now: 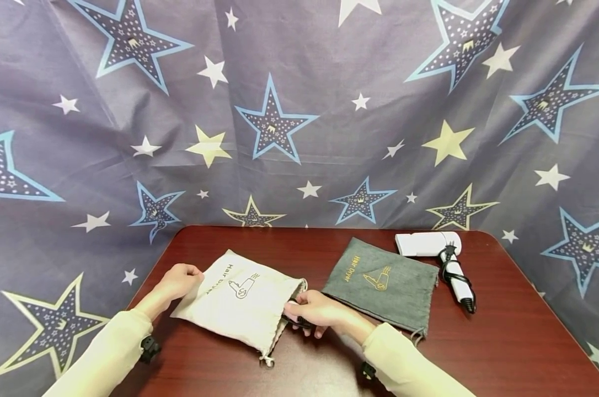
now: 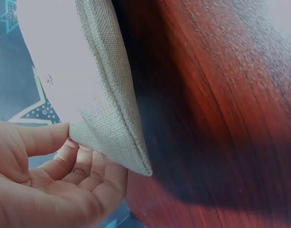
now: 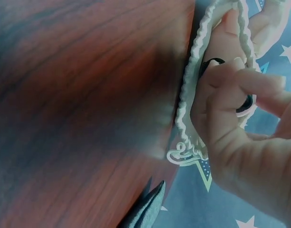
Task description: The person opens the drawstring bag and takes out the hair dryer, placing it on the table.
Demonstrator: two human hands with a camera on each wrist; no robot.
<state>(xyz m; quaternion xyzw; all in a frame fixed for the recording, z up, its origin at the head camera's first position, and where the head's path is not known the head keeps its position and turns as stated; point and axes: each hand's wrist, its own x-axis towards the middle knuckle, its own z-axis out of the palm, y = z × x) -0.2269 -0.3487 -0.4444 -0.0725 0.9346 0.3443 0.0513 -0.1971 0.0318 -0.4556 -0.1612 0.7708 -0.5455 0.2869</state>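
Note:
A cream drawstring bag [image 1: 250, 298], printed "Hair Dryer", lies on the table with its mouth toward the right. At its far-left end, my left hand [image 1: 181, 284] pinches the fabric between thumb and fingers; the left wrist view shows the bag's sewn corner beyond the fingertips. My right hand [image 1: 316, 310] is at the open mouth, its fingers curled round a hair dryer that is mostly hidden by the bag and the hand. Part of its black cord [image 1: 301, 322] shows by the fingers. In the right wrist view the hand [image 3: 231, 102] sits inside the corded rim.
A grey drawstring bag [image 1: 384, 284], also printed "Hair Dryer", lies flat just right of my right hand. Beyond it, near the back right, rests a white hair dryer [image 1: 426, 243] with its black cord wrapped about the handle. A star-patterned cloth [image 1: 319, 160] hangs behind the reddish-brown table [image 1: 299, 242].

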